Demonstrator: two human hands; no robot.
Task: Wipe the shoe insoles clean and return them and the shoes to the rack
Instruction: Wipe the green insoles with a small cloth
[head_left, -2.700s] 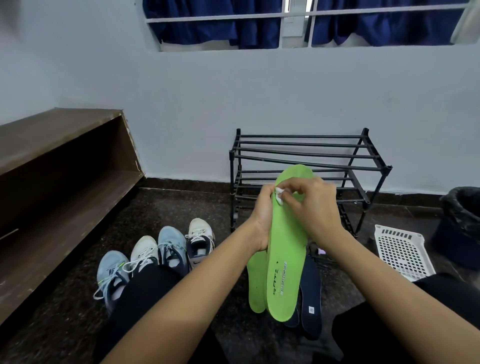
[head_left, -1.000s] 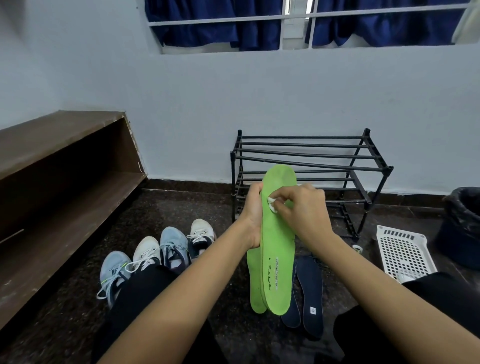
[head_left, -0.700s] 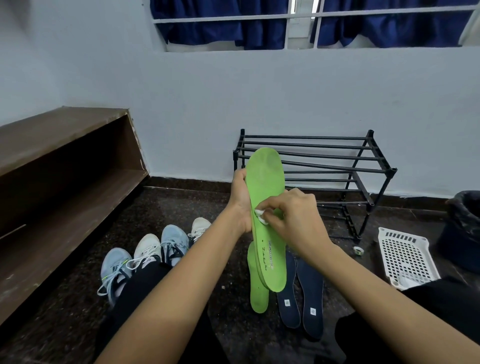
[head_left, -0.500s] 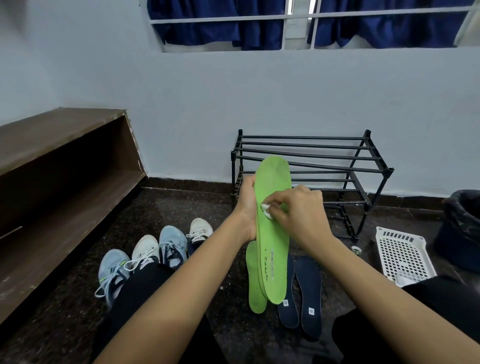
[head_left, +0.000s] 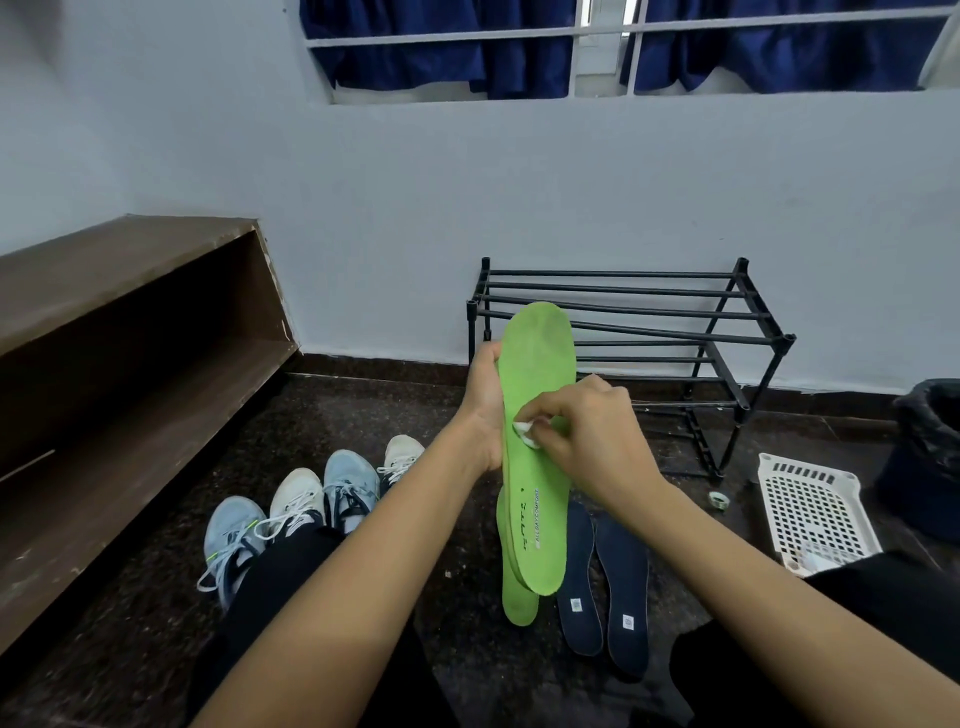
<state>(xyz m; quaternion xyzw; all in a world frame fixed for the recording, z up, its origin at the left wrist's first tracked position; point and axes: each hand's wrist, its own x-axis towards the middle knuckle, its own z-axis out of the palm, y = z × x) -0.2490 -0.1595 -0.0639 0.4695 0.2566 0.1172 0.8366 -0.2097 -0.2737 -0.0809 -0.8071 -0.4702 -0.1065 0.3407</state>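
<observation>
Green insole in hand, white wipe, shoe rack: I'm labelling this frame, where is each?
green insole (head_left: 540, 343), head view, toe end.
white wipe (head_left: 523, 432), head view, exposed corner.
shoe rack (head_left: 613, 273), head view, top rear bar.

Pale wall (head_left: 519, 182), dark floor (head_left: 358, 415), wooden shelf (head_left: 130, 312), blue curtains (head_left: 441, 57)

home entryway; shoe rack (head_left: 628, 332), curtains (head_left: 447, 62)
</observation>
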